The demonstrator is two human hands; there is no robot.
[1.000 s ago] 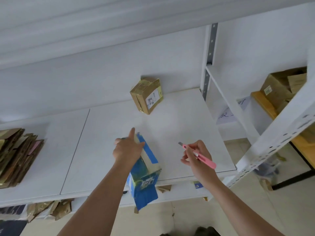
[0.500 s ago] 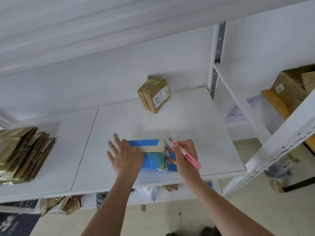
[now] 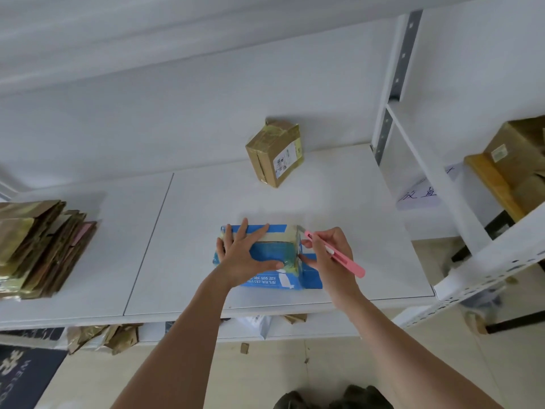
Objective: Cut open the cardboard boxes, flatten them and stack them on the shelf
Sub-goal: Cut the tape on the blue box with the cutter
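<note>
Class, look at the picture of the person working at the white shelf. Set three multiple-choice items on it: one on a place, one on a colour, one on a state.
1. Where does the stack of flattened cardboard lie on the shelf?
A. far left
B. far right
C. behind the blue box

2. What colour is the cutter?
A. green
B. pink
C. black

3. How is the brown box at the back?
A. cut flat
B. open and empty
C. taped shut

Answers:
1 A: the stack sits at the shelf's left end.
2 B: the right hand holds a pink cutter at the end of the blue box, which the left hand presses down.
3 C: tape crosses its closed flaps.
</note>
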